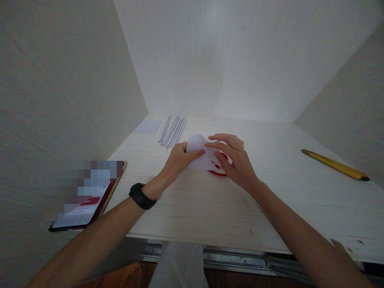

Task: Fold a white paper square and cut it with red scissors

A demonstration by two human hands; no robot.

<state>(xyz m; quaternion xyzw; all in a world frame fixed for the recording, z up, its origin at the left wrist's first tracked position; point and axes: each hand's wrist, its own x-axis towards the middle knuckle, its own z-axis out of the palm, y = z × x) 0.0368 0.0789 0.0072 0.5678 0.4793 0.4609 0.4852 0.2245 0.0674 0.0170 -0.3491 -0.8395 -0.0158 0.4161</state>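
Observation:
My left hand [177, 161] and my right hand [233, 159] meet over the middle of a pale wooden desk [210, 204]. Both pinch a small white sheet of paper [200, 156], the left on its near left edge, the right on its right side. Under the paper and my right fingers lies a red and white round object [218, 170], mostly hidden. A black band [141, 196] circles my left wrist.
Several thin white rolled sticks [173, 130] lie at the back, with a small white paper square [147, 126] to their left. A phone [87, 198] leans at the left wall. A yellow ruler [335, 164] lies at right. Walls enclose three sides.

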